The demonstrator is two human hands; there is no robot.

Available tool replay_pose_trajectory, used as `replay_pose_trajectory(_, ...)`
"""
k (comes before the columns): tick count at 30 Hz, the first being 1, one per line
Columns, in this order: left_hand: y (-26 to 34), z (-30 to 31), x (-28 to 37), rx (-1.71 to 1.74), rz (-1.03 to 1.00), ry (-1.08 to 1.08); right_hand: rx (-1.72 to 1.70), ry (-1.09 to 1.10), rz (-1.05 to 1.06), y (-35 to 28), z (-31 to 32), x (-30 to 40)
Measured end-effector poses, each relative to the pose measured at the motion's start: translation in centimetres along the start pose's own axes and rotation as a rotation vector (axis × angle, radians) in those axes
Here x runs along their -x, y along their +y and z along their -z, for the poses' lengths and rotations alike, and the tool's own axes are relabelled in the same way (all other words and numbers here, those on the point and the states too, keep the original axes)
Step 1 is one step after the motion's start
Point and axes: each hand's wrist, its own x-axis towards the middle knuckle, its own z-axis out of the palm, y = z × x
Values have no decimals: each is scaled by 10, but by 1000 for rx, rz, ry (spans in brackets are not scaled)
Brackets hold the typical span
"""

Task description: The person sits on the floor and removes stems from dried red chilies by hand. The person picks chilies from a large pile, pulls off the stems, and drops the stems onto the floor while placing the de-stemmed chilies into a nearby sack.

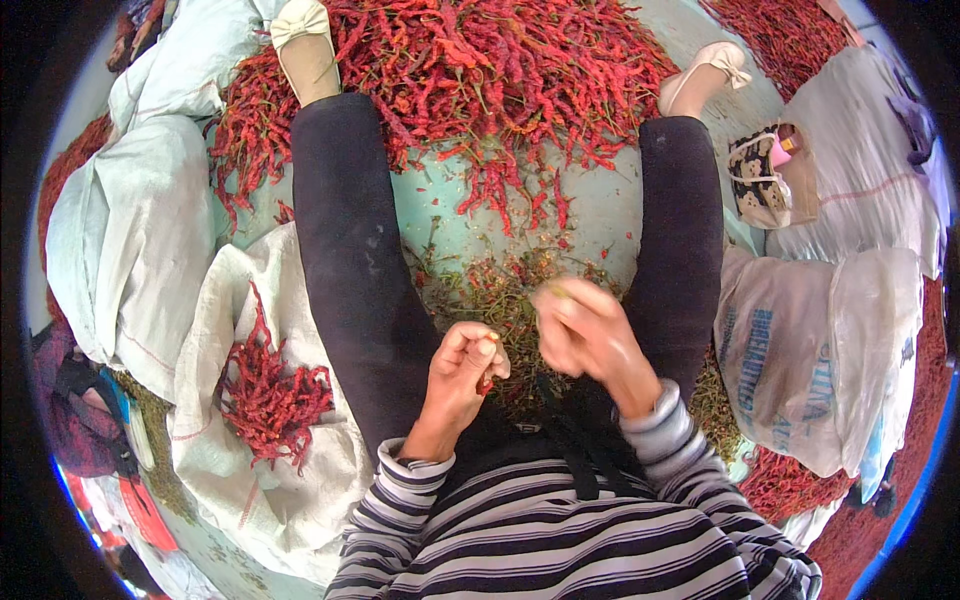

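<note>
My left hand (465,367) is closed above my lap, with a bit of red showing at its lower edge, probably a dried chili pepper. My right hand (581,330) is beside it, slightly blurred, with curled fingers; whether it holds anything is not clear. Under both hands lies a heap of greenish-brown chili stems (510,300) between my thighs. A large pile of dried red chili peppers (480,52) spreads between and beyond my feet, with a few loose peppers nearer me. To my left, a smaller bunch of dried red chilies (274,397) rests on an open white woven sack (225,465).
Full white woven sacks (142,247) stand at the left. At the right are a sack with blue print (810,360), a grey-white sack (855,150) and a small patterned bag (757,180). More red chilies (795,480) lie behind on the right. Part of another person (82,405) shows at far left.
</note>
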Motion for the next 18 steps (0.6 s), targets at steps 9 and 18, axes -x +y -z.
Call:
replay_pose_trajectory(9, 3, 2, -13, -805, -82, -129, 1738, -246, 116, 91, 5, -134)
replay_pose_trajectory(18, 5, -10, -12, -833, -49, -273, 1750, -272, -501, 24, 89, 34)
